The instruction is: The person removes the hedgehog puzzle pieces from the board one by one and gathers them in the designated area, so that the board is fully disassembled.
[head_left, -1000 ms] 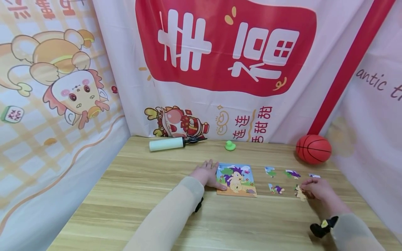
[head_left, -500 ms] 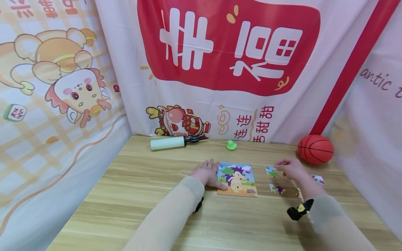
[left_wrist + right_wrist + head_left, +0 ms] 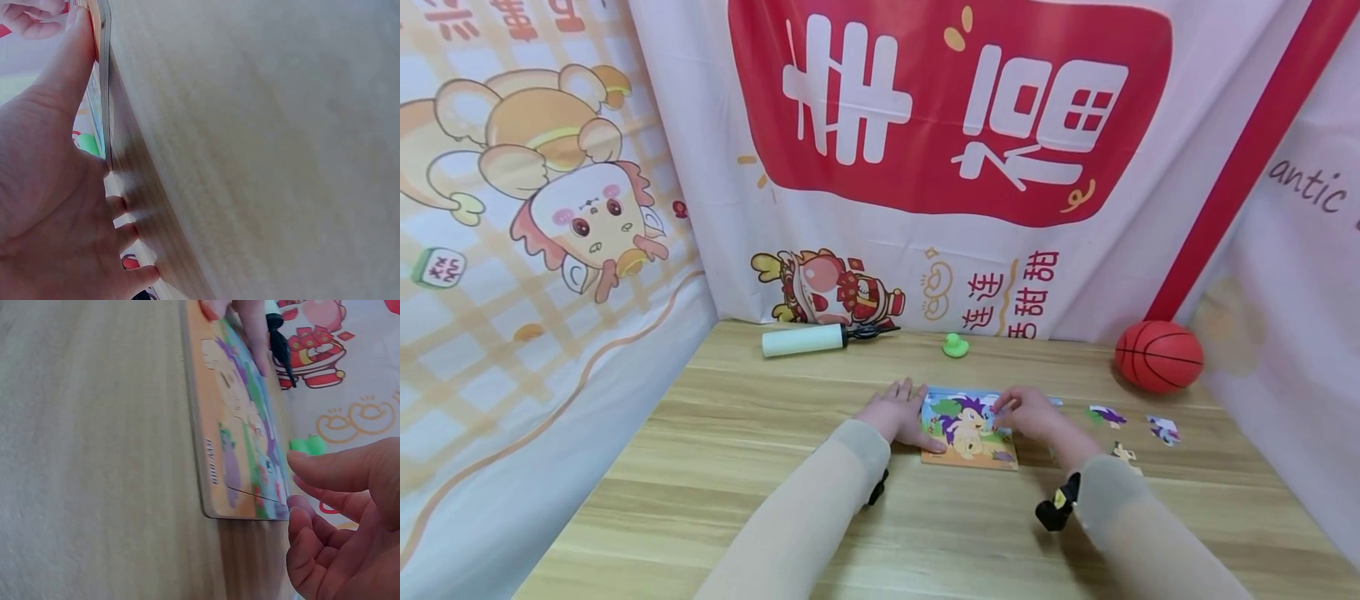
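Observation:
A hedgehog jigsaw puzzle in a flat tray lies on the wooden table. My left hand rests at its left edge, thumb over the bottom corner; in the left wrist view the fingers spread straight against the table. Over the puzzle's upper right edge is my right hand, its fingers loosely bent. Between thumb and fingertips no piece shows in the right wrist view. Loose jigsaw pieces lie to the right: one purple and green, one blue and pink, one cream. Others sit partly hidden behind my right arm.
Along the back of the table lie a pale hand pump, a green toy duck and a red toy basketball. A printed cloth hangs right behind them.
My right hand has left the cream piece, passed over the upper loose pieces and moved left to the puzzle's right edge. The left hand stays on the puzzle.

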Tool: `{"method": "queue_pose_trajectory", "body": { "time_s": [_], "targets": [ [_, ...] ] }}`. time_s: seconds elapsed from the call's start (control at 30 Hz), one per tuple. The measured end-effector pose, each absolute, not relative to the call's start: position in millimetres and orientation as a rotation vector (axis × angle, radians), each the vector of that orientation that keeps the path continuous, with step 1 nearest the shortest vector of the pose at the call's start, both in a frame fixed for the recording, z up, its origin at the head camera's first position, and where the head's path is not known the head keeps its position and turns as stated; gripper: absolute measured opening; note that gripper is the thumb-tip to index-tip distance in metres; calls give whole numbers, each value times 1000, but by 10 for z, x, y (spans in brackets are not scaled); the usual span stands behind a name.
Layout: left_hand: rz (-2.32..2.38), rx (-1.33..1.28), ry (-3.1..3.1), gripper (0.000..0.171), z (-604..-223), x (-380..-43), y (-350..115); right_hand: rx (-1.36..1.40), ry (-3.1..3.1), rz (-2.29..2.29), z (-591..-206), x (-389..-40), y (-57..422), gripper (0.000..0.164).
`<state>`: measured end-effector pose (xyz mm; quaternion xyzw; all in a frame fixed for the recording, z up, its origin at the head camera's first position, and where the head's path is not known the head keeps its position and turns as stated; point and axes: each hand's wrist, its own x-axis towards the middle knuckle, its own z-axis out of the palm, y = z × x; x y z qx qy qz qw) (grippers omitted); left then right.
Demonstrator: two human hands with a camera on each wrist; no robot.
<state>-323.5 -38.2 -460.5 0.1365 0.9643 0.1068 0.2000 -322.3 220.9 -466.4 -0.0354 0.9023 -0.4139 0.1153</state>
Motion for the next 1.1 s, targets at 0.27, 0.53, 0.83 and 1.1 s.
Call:
{"method": "queue_pose_trajectory", "body": {
  "time_s": [0.27, 0.53, 0.83, 1.1],
  "targets": [
    [272, 355, 2691, 121, -4724, -3343, -360, -111, 2668, -1094, -4819, -3218, 2135, 39],
    [289, 363, 2693, 119, -4617, -3253, -375, -101, 2702, -1051, -4832, -3192, 2101, 34],
    [287, 371, 2697, 120, -4697, -3302, -375, -77, 2705, -1044, -4827, -3173, 2081, 33],
    [247, 354, 2696, 119, -4642, -3272, -365, -65, 2714, -1047, -4844, -3191, 2083, 34]
  ]
}}
